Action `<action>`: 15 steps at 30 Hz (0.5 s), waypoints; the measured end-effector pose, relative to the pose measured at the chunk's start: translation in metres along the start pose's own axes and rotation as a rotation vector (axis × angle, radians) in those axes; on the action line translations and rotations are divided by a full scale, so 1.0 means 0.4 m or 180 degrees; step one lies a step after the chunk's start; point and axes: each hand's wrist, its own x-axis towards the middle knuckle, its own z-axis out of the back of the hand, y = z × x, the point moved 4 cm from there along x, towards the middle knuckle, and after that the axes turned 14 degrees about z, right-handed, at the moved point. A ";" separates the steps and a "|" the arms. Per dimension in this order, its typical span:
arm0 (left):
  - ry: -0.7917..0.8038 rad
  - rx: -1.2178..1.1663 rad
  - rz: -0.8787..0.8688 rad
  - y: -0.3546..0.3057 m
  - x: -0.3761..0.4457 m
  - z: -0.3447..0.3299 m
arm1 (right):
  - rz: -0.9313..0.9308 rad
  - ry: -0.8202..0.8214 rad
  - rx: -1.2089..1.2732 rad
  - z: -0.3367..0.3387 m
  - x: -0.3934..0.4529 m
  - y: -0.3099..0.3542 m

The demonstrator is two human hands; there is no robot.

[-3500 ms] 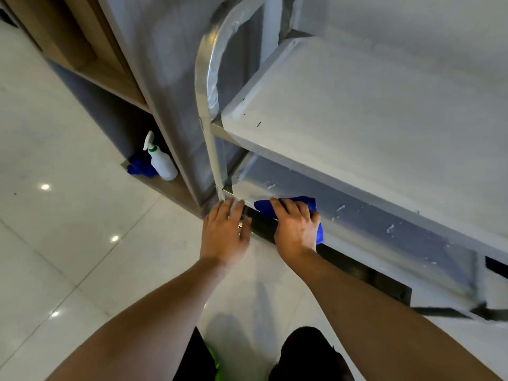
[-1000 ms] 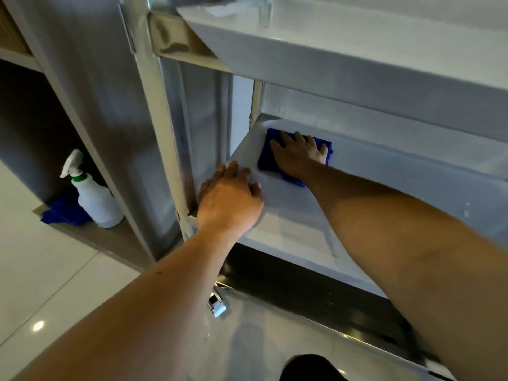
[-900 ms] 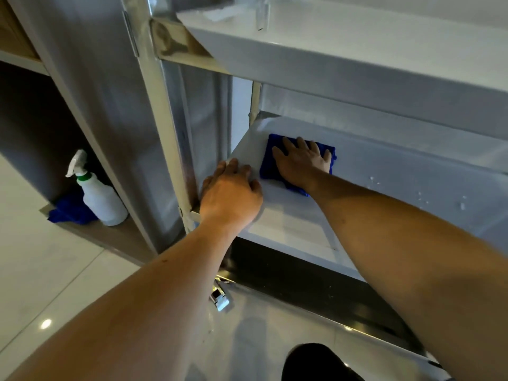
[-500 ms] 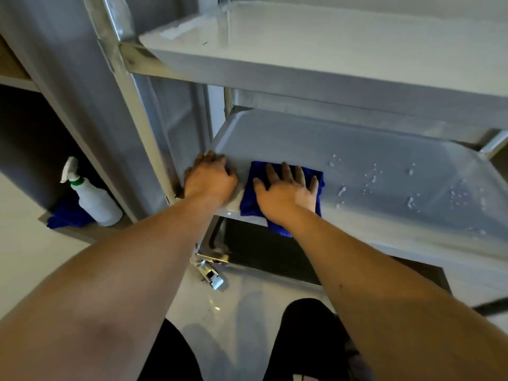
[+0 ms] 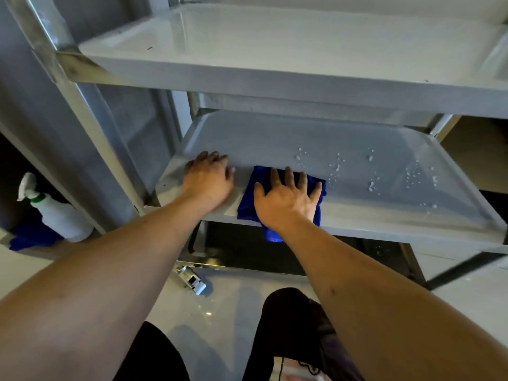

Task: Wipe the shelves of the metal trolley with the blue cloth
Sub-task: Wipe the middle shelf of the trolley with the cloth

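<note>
The metal trolley fills the view with a top shelf (image 5: 275, 37) and a middle shelf (image 5: 302, 138). My right hand (image 5: 287, 200) lies flat, fingers spread, on the blue cloth (image 5: 247, 200) at the front edge of the middle shelf. A corner of the cloth hangs over the shelf lip. My left hand (image 5: 207, 178) rests palm down on the shelf's front left corner, beside the cloth and holding nothing. Water droplets (image 5: 371, 174) dot the shelf to the right of the cloth.
A white spray bottle (image 5: 55, 215) with a green collar stands on a wooden ledge at the left, beside another blue cloth (image 5: 30, 237). The trolley's upright post (image 5: 82, 105) rises at the left. A caster wheel (image 5: 192, 279) sits on the glossy tiled floor below.
My right hand has drawn the cloth from the back left of the middle shelf to its front edge, then slightly to the right. My left hand stays at the front left corner.
</note>
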 end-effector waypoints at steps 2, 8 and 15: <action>0.0048 -0.0129 -0.0174 -0.056 -0.006 -0.010 | -0.0067 0.0032 0.0024 0.003 0.027 -0.019; -0.0100 -0.0297 -0.0215 -0.132 -0.026 -0.043 | -0.0071 0.0065 -0.0083 0.020 0.116 -0.095; 0.0385 0.0459 0.0317 -0.208 0.007 -0.035 | -0.0075 -0.0001 -0.0166 0.024 0.247 -0.129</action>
